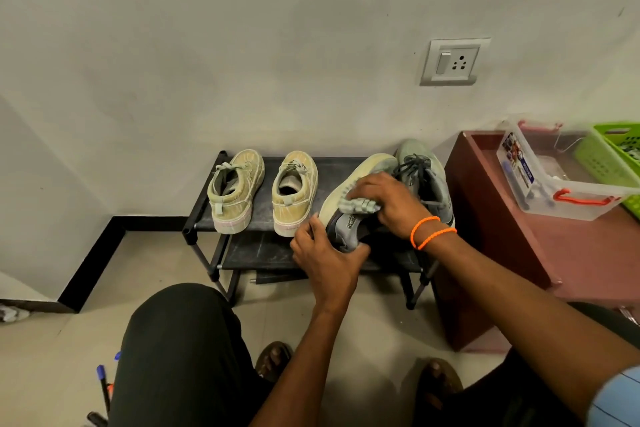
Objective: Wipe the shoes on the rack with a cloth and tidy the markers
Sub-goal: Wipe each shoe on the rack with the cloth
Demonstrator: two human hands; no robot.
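A grey sneaker [349,218] is tipped on its side over the black shoe rack [263,218], its pale sole facing left. My left hand [325,256] grips its heel from below. My right hand [388,201] presses a grey cloth [360,205] against the sole near the heel. The second grey sneaker [427,173] with dark laces stands on the rack's top shelf at the right. A pair of beige canvas shoes [235,191] [294,191] stands on the left of that shelf. Markers [103,388] lie on the floor at the lower left, partly hidden by my knee.
A maroon cabinet [502,236] stands right of the rack, carrying a clear plastic box with red handles [540,177] and a green basket [613,156]. A wall socket [453,62] sits above. My knees and sandalled feet fill the foreground on the tiled floor.
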